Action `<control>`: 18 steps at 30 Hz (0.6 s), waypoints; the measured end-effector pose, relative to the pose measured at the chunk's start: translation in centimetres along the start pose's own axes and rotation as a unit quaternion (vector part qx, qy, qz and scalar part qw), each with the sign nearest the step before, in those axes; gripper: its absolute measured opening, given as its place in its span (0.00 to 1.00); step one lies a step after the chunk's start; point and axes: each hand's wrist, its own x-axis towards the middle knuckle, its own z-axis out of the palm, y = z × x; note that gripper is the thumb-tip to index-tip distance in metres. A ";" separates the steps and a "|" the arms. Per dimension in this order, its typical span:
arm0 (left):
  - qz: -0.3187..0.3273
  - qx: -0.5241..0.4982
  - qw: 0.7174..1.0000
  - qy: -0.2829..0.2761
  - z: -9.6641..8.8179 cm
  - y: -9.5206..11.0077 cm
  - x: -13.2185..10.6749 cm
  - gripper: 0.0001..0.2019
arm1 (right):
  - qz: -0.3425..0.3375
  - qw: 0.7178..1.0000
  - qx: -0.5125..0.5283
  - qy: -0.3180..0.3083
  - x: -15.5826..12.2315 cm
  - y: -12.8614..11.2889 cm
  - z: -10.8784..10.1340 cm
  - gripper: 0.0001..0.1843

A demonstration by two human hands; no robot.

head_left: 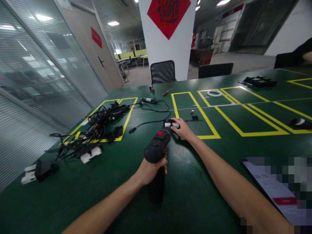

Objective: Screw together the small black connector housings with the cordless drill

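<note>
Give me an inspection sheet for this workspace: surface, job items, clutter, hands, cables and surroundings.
Surface: green table, marked with yellow tape.
Job items: black drill, its front end at a small black-and-white part; contact unclear.
Clutter: screwdriver and white ring farther back.
Hands: left hand grips the drill; right hand holds the part.
Cables: tangled pile at left; loose cable running near the part.
Surroundings: mesh chair beyond the table; glass partition at left.
</note>
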 end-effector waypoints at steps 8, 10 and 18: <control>-0.001 -0.003 1.000 0.000 0.0 0.0 0.0 0.10 | 0.003 1.000 0.006 -0.002 0.0 0.1 0.0 0.26; 0.004 0.003 1.000 -0.001 0.0 0.0 0.1 0.10 | 0.004 1.000 0.007 -0.003 0.0 0.1 0.0 0.26; 0.004 -0.001 1.000 0.005 -0.1 -0.6 0.2 0.11 | 0.004 1.000 0.014 -0.007 0.1 0.3 0.0 0.26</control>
